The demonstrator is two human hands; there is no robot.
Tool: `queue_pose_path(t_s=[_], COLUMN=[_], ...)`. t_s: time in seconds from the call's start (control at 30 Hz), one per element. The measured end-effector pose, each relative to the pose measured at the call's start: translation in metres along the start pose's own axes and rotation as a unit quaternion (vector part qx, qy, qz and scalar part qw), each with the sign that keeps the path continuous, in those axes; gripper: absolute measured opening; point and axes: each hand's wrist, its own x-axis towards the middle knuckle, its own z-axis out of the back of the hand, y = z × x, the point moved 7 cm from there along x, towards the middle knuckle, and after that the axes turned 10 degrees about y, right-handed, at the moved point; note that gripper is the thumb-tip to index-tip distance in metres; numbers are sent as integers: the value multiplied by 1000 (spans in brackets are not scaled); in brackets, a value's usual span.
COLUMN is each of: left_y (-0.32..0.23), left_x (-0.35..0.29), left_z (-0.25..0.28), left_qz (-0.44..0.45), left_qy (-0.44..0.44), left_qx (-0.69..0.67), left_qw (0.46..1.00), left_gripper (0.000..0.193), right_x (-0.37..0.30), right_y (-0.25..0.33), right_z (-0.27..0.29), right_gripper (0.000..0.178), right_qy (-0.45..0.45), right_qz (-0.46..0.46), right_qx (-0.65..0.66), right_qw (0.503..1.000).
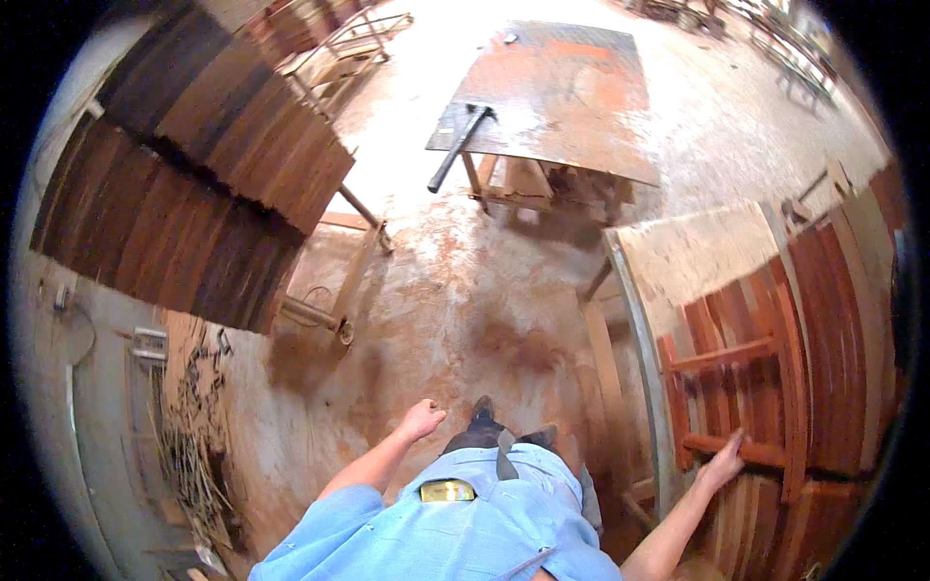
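Observation:
My left hand (423, 419) hangs out in front of my body over the floor, its fingers curled in and nothing seen in them. On the right, my right hand (720, 465) lies at the lower rail of a reddish wooden frame (722, 355), one finger stretched out over the wood. Its other fingers are hard to make out. The frame rests on a row of reddish-brown boards (828, 339), next to a pale panel (702, 247) on a bench.
At left, dark brown boards (194, 184) lie side by side on a wheeled rack (339, 324). Ahead stands a low table (572, 92) with a hammer-like tool (460, 150) at its edge. Wood scraps (199, 407) pile up at lower left. Reddish dust covers the floor (426, 290).

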Motion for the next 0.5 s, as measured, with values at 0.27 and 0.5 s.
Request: queue_pose_path(t_s=[0.27, 0.5], left_y=[14, 36], left_x=[12, -4], left_z=[12, 32], left_qz=[-51, 44], left_qy=[-72, -48], left_qx=[-6, 0], left_qw=[996, 998], left_gripper=[52, 57], right_x=[-12, -26], right_y=[2, -27], right_z=[4, 28], right_gripper=[58, 46], right_qy=[-43, -12], right_qz=[-50, 29], right_qx=[-72, -66], right_qw=[995, 997])
